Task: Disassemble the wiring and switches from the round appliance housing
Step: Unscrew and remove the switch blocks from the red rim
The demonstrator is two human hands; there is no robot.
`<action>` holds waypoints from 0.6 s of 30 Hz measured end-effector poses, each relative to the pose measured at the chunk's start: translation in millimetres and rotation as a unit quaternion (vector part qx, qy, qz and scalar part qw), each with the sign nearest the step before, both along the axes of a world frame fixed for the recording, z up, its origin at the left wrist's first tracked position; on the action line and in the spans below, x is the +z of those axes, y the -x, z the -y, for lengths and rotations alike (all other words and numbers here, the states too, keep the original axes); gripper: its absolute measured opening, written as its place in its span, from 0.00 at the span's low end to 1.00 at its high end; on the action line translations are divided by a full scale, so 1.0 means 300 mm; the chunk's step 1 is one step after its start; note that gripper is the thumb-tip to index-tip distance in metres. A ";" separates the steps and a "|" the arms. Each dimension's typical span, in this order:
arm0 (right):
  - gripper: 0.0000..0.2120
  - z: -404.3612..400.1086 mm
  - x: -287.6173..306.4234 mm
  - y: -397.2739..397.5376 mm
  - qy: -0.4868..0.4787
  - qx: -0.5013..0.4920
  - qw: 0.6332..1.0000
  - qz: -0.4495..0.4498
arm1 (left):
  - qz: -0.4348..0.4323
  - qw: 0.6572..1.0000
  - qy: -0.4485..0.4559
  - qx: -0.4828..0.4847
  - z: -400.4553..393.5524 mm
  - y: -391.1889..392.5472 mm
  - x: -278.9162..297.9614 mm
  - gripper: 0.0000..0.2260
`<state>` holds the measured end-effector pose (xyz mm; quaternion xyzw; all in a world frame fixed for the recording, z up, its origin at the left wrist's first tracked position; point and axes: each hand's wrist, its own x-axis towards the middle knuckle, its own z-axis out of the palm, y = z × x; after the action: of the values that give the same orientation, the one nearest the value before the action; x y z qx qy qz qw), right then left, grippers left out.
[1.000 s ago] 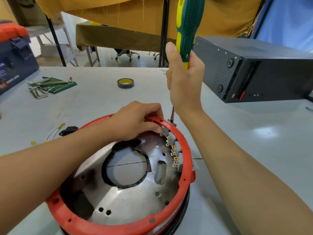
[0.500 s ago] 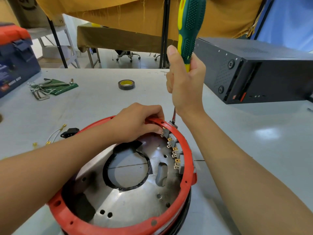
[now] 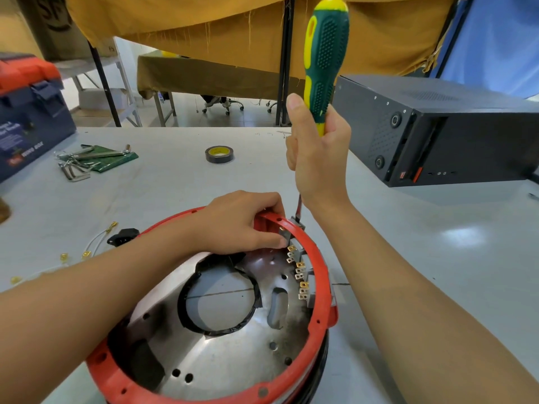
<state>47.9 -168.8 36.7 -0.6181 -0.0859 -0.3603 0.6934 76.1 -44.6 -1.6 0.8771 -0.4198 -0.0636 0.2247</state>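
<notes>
The round housing (image 3: pixel 322 275) has a red rim and a shiny metal floor, and sits at the table's near edge. Several grey switches (image 3: pixel 302 269) with brass terminals line its inner right wall. My left hand (image 3: pixel 242 223) reaches over the far rim and pinches the topmost switch (image 3: pixel 287 233) from inside. My right hand (image 3: pixel 318 158) grips a green and yellow screwdriver (image 3: pixel 325 59) held upright, its tip set at the rim just outside that switch.
A black socket with white wires and brass lugs (image 3: pixel 116 237) lies left of the housing. A tape roll (image 3: pixel 219 154), hex keys on a green pouch (image 3: pixel 96 158), a blue and red toolbox (image 3: pixel 26 118) and a black case (image 3: pixel 437 132) stand farther back.
The topmost switch has tipped slightly inward from the rim under my left fingers. Both hands stay in place with the screwdriver upright.
</notes>
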 end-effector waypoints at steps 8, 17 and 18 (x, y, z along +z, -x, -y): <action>0.17 0.003 0.000 -0.003 -0.007 0.002 1.000 -0.001 | 0.047 0.999 0.011 -0.014 -0.003 0.002 -0.016 0.17; 0.18 -0.005 0.002 -0.005 0.007 0.002 1.000 0.001 | 0.090 0.996 0.014 -0.021 0.002 0.005 -0.031 0.16; 0.19 -0.006 0.002 -0.005 0.009 0.004 1.000 0.002 | 0.092 0.995 0.016 -0.020 0.003 0.006 -0.033 0.16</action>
<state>49.5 -167.2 37.3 -0.6233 -0.0931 -0.3577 0.6891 74.5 -45.5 -11.4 0.8670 -0.4569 0.0197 0.1980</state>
